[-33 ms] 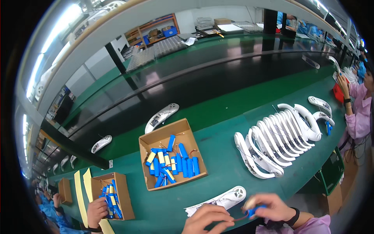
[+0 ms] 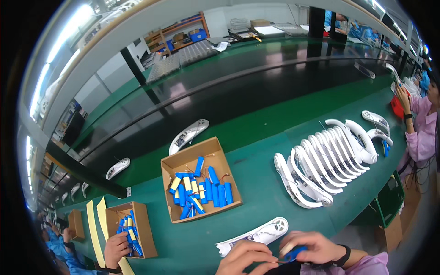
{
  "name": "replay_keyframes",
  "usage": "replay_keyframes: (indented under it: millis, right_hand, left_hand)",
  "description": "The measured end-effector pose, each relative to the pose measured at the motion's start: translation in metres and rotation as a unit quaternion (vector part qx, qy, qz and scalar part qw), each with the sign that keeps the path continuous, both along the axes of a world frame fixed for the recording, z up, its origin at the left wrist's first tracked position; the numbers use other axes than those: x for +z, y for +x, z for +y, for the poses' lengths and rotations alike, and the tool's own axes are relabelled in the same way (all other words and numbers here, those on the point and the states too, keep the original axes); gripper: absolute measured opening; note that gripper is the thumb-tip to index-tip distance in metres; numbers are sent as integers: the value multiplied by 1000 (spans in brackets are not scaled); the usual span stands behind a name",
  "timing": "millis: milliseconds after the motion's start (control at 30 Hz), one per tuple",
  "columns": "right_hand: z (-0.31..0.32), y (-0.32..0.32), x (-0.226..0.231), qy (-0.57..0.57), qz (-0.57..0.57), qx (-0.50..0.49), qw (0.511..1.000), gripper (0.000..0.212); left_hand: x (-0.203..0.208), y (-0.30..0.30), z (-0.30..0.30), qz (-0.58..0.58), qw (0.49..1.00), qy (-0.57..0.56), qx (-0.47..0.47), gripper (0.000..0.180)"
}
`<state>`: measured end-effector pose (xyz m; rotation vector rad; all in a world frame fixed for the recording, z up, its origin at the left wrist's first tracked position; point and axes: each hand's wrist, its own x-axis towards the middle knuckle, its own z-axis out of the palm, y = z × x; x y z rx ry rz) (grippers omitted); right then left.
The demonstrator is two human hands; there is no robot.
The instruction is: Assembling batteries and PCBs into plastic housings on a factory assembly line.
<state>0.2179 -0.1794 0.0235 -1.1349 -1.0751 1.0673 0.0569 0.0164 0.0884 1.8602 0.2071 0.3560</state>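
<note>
At the near edge of the green table, my right hand [image 2: 314,247] is closed around a blue cylindrical battery pack [image 2: 295,253]. A thin reddish wire [image 2: 283,261] runs from the pack to my left hand [image 2: 247,257], whose fingers are pinched on it. The wire's end is hidden by the fingers. Something pale beige [image 2: 288,248] shows at my right fingertips; I cannot make out what it is. Just beyond my hands lies a white curved shell [image 2: 256,236] with a round spoked end and a dark circuit board inside.
An open cardboard box [image 2: 201,181] of blue battery packs stands mid-table. Left of it, a co-worker's hand [image 2: 117,250] reaches to a smaller box [image 2: 145,229] of packs. A row of white shells [image 2: 325,162] stands at right. Another person [image 2: 424,121] works at far right.
My right hand has shifted slightly left, bringing the battery pack closer to my left hand and tilting it. The wire between them shows shorter. The whole view has shifted slightly.
</note>
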Motion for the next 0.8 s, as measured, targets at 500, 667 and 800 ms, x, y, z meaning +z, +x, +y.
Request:
replay_keyframes:
  millis: [500, 667, 800]
  right_hand:
    - [37, -61, 28, -92, 121, -194, 969, 13]
    - [39, -62, 6, -107, 91, -198, 970, 17]
    - [45, -51, 8, -95, -4, -156, 983, 16]
  left_hand:
    - [-18, -27, -2, 92, 994, -10, 49, 13]
    - [-29, -31, 7, 93, 994, 64, 15, 15]
    - [-33, -29, 16, 82, 993, 89, 7, 18]
